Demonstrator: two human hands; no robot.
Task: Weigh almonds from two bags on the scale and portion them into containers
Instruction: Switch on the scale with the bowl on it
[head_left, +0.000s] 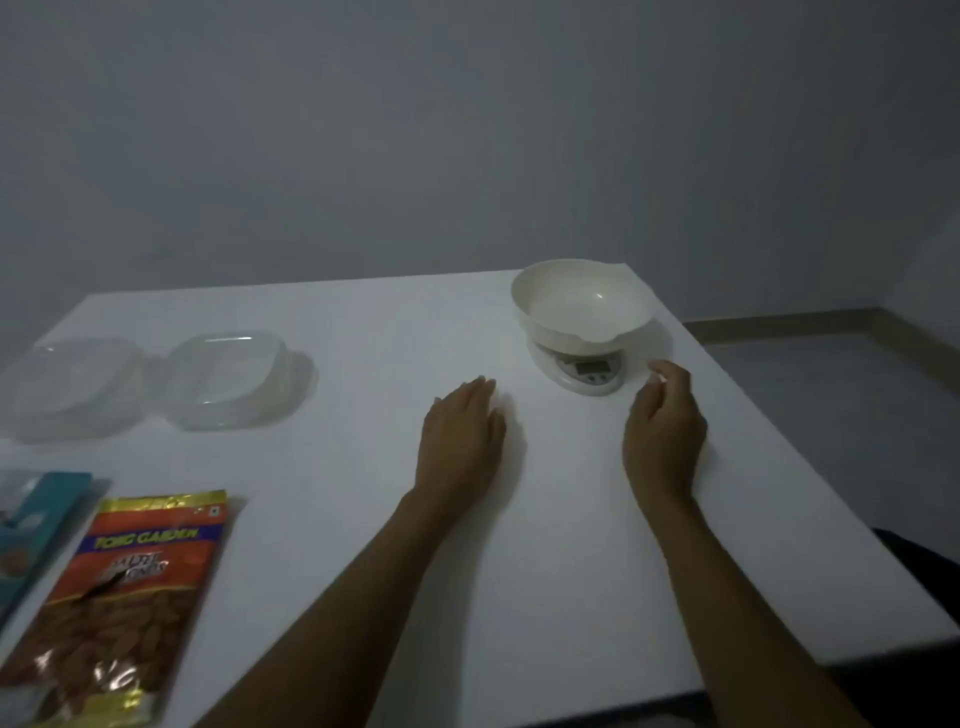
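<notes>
A small white scale (589, 370) stands near the far right corner of the white table (571, 561), its grey display facing the person. A cream bowl (582, 304) sits on top of the scale, empty and with a small pouring lip on its near rim.

The right hand (665, 431) is just beside the scale, at its near right side. Its fingers (657, 371) are loosely curled, with the tips of thumb and forefinger close together (they appear to hold nothing, though the blur makes this hard to judge). They are close to the scale's base, and I cannot tell whether they touch it.

The left hand (462, 441) lies palm down on the table, near the scale and to its near left. Its fingers are straight and held together, gripping nothing.

Well to the left of the scale are two clear plastic containers (234, 379), side by side and touching, both empty.

Nearer the person than those, and far to the left of the scale, an orange and gold almond bag (124, 597) lies flat, with almonds showing on its lower half. A teal bag (36, 519) lies just beside it, further left again and cut off by the edge of the view.

A plain grey wall (415, 130) rises behind the scale.
</notes>
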